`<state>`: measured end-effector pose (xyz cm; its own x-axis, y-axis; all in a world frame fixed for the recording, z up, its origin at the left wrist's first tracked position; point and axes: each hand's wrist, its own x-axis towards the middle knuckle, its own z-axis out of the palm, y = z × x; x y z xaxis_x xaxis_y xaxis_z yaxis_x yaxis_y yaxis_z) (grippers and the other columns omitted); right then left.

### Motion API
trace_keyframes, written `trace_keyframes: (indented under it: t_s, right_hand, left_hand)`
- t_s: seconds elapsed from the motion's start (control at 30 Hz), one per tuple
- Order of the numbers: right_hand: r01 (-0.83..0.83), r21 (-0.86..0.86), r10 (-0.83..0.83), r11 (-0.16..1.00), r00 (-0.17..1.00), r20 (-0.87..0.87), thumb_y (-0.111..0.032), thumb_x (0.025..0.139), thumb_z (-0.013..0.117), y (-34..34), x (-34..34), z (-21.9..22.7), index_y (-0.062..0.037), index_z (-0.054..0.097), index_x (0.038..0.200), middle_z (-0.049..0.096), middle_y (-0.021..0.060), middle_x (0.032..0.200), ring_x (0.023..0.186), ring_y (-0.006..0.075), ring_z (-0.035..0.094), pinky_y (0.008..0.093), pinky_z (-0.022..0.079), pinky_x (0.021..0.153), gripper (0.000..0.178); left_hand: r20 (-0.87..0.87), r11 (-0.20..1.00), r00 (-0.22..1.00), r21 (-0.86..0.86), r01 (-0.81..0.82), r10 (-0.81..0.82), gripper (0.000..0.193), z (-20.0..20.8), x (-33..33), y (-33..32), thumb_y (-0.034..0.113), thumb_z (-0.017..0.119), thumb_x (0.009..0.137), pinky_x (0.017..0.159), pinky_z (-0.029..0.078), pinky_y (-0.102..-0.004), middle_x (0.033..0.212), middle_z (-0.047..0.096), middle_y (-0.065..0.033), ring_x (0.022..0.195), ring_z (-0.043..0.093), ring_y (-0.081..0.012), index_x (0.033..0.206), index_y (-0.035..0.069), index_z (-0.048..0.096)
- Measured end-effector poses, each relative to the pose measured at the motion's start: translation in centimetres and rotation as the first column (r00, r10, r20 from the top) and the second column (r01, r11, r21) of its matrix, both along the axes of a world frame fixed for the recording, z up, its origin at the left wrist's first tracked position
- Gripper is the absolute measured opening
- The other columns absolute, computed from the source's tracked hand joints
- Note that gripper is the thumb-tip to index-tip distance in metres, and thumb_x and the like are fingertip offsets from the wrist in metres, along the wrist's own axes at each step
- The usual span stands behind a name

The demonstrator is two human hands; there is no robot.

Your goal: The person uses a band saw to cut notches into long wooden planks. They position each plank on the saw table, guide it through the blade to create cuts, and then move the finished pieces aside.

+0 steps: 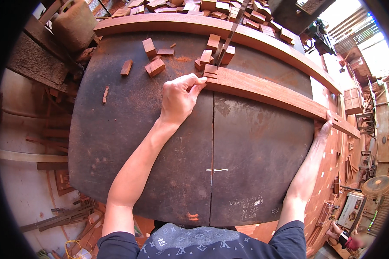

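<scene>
A long reddish wooden bar [263, 90] lies aslant on a dark metal saw table [255, 151], its left end cut with narrow slots. My left hand [178, 98] is curled, thumb and forefinger pinching at that slotted end. Farther along, near the table's right edge, my right hand [323, 126] grips the bar, thumb on top; some fingers are hidden beneath. The bar's right end, with a small slot, sticks out past this hand. Just behind the slotted end stands a thin band saw blade [230, 39], touching or very near the wood.
A second long wooden rail [181, 23] crosses the table's far side. Offcut blocks [155, 67] and sawdust lie left of the blade. Many blocks [194, 7] are heaped beyond the rail. At right are a fan [376, 186] and another person [352, 240]. A jerrycan [74, 26] stands far left.
</scene>
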<state>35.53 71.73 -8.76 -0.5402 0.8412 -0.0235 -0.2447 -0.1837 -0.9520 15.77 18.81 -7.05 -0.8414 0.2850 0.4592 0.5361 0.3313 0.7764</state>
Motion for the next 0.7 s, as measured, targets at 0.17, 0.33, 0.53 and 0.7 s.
trace_keyframes:
  t_s: [0.17, 0.33, 0.53, 0.7]
  right_hand:
    - [0.008, 0.005, -0.008, 1.0, 1.0, -0.013, -0.027, 0.099, 0.06, 1.7, 0.5, -1.0, -0.0029, 0.038, 0.162, 0.057, 0.0161, 0.154, 0.133, 0.0278, 0.064, 0.0422, 0.063, 0.102, 0.071]
    - [0.012, -0.034, -0.013, 0.999, 0.999, -0.042, -0.029, 0.1, 0.067, 2.0, 0.7, -1.2, -0.0048, 0.051, 0.148, 0.064, 0.0129, 0.139, 0.125, 0.0261, 0.066, 0.0424, 0.06, 0.1, 0.056]
    - [0.025, 0.007, -0.025, 1.0, 1.0, -0.013, -0.028, 0.098, 0.06, 1.4, 0.3, -1.1, -0.0029, 0.039, 0.161, 0.058, 0.0172, 0.152, 0.129, 0.0284, 0.067, 0.0416, 0.066, 0.097, 0.071]
    - [0.051, 0.013, -0.051, 0.999, 0.999, 0.011, -0.029, 0.098, 0.06, 2.0, 0.4, -1.3, -0.0037, 0.039, 0.162, 0.057, 0.0175, 0.153, 0.129, 0.0287, 0.067, 0.0419, 0.066, 0.096, 0.072]
  left_hand:
    - [0.02, 1.0, 1.0, -0.017, 0.002, -0.002, 0.007, 0.1, -0.1, 0.2, 0.004, 0.081, 0.092, 0.067, 0.058, -0.028, 0.097, 0.083, -0.0111, 0.08, 0.079, -0.0144, 0.093, 0.001, 0.076]
    - [0.001, 1.0, 1.0, 0.003, 0.003, -0.003, 0.005, -0.1, -0.2, 0.2, 0.005, 0.08, 0.093, 0.067, 0.059, -0.0281, 0.097, 0.083, -0.011, 0.081, 0.079, -0.0152, 0.093, 0.002, 0.076]
    - [-0.01, 1.0, 1.0, 0.023, -0.001, 0.001, 0.004, -0.3, -0.5, 0.3, 0.006, 0.08, 0.093, 0.065, 0.057, -0.0302, 0.094, 0.081, -0.0124, 0.077, 0.078, -0.0191, 0.096, 0.003, 0.079]
    - [-0.062, 0.997, 0.998, 0.071, 0.006, -0.001, 0.008, -0.5, -0.7, 0.5, 0.007, 0.08, 0.092, 0.059, 0.053, -0.0335, 0.085, 0.078, -0.016, 0.067, 0.074, -0.0264, 0.099, 0.004, 0.082]
